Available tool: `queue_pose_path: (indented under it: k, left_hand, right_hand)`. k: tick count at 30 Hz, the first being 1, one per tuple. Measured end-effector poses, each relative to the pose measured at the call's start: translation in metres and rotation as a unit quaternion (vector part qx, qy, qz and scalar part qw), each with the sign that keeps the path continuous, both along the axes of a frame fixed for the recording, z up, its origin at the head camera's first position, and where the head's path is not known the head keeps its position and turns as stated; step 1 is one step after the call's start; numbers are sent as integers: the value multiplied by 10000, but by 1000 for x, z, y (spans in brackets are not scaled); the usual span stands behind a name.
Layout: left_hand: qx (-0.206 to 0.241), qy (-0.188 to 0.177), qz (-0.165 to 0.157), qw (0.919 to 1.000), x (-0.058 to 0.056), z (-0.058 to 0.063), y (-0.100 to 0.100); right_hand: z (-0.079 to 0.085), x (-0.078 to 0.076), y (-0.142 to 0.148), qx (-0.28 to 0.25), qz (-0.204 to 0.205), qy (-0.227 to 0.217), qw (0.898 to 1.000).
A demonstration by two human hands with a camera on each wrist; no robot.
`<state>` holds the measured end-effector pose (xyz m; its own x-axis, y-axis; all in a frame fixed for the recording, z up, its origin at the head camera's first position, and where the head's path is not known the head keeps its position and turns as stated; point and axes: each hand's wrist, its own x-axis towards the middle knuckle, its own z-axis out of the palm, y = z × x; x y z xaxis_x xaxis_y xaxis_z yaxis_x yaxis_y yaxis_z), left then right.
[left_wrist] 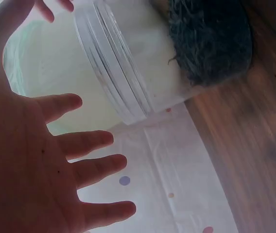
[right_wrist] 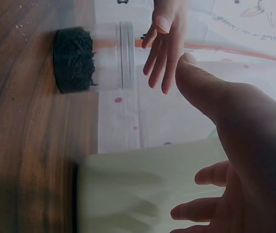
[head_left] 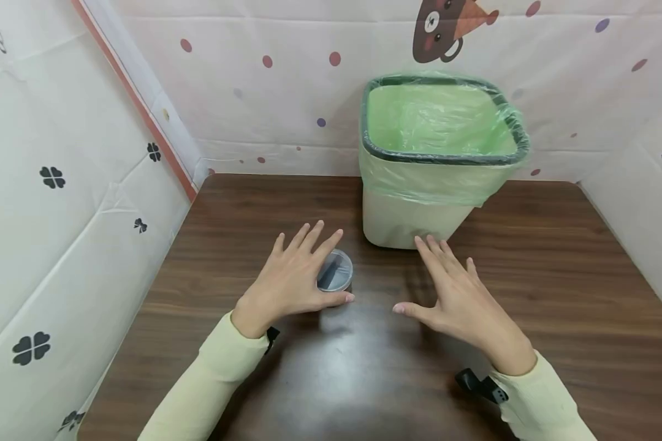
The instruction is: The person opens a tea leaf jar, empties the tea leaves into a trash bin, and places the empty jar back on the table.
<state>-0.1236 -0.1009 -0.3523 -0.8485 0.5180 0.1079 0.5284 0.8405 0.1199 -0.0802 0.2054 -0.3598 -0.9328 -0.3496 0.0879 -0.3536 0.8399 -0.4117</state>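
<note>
A clear lidded jar (head_left: 335, 271) stands upright on the table, its bottom part filled with dark shreds (right_wrist: 75, 59). My left hand (head_left: 292, 278) hovers beside the jar with fingers spread, thumb and forefinger overlapping the lid's edge in the head view. In the left wrist view the jar (left_wrist: 143, 53) lies beyond the spread fingers, apart from the palm. My right hand (head_left: 458, 300) is held over the table to the right of the jar, its fingers extended toward the bin and nothing in its grasp.
Behind the hands stands a pale trash bin (head_left: 403, 217) lined with a green plastic bag (head_left: 441, 177). Its mouth faces up. The brown wooden table (head_left: 243, 226) meets patterned white sheets (head_left: 287, 92) at the back and sides.
</note>
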Motion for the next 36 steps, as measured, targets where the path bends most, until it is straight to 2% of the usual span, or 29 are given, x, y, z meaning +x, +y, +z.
queue_pose_path:
  k: [11, 23, 36]
  left_hand:
    - [254, -245, -99, 9993, 2, -9, 5]
    - [328, -169, -388, 9986, -2, -10, 6]
    - [276, -218, -456, 9983, -4, -9, 8]
  right_hand:
    - [-1, 1, -3, 151, 165, 84, 9997]
    - [-3, -2, -11, 168, 254, 51, 9995]
    - [-8, 0, -11, 249, 311, 5, 9992]
